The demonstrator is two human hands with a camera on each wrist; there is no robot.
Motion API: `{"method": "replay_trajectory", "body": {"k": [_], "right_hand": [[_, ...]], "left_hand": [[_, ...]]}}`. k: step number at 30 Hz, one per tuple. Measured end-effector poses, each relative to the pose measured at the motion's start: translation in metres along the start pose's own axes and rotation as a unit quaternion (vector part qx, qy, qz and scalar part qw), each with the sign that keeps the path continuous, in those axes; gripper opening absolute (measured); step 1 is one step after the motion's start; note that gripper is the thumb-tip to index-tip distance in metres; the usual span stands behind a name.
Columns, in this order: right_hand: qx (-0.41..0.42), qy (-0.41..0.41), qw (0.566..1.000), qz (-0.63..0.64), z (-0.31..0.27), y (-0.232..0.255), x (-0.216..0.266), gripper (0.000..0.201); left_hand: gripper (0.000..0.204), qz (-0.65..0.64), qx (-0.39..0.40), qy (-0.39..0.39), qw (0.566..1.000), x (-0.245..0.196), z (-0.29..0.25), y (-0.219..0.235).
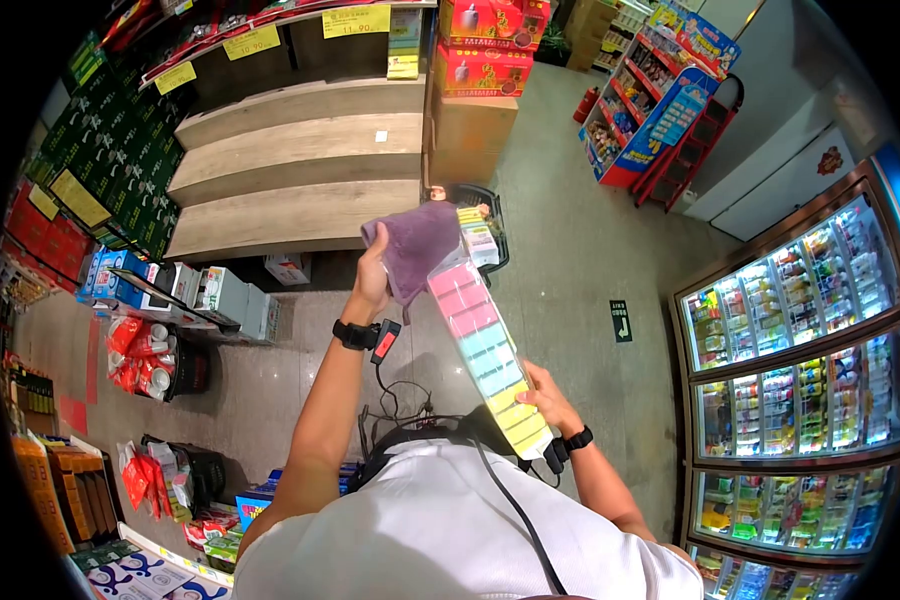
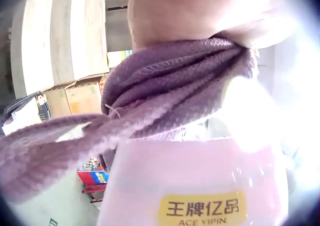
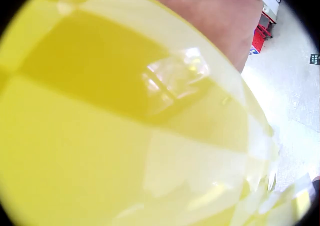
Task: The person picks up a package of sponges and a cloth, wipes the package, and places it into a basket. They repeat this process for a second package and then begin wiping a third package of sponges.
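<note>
My left hand grips a purple towel cloth, its thumb raised along the cloth's near side. In the left wrist view the cloth is bunched in folds under the hand. With my right hand I hold a long, clear-wrapped pack of tissues by its lower end, thumb across the top. Pink, teal and yellow blocks run along the pack. The cloth overlaps its far pink end. A yellow label shows on that end, and the yellow end fills most of the right wrist view.
Stepped wooden shelves stand ahead. A dark basket with goods sits on the floor beyond the pack. Glass-door fridges line the right; a snack rack stands farther back. Boxes and bagged goods are at the left.
</note>
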State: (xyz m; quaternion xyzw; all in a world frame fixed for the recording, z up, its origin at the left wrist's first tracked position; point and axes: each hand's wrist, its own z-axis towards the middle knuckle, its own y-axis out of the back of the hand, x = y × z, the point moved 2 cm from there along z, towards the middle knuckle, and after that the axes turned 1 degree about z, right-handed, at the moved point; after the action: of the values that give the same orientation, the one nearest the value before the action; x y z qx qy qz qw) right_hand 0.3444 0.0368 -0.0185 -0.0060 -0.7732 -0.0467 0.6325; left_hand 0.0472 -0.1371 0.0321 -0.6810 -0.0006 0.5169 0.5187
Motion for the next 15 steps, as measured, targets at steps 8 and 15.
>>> {"method": "replay_trajectory", "body": {"k": [8, 15], "right_hand": [[-0.034, 0.005, 0.999, -0.005, -0.001, -0.003, 0.012, 0.076], [-0.019, -0.026, 0.999, -0.014, 0.0, 0.001, 0.0, 0.069]], "left_hand": [[0.055, 0.283, 0.039, -0.097, 0.953, 0.007, -0.012, -0.023], [0.054, 0.347, 0.048, -0.108, 0.93, 0.016, -0.026, -0.031]]}}
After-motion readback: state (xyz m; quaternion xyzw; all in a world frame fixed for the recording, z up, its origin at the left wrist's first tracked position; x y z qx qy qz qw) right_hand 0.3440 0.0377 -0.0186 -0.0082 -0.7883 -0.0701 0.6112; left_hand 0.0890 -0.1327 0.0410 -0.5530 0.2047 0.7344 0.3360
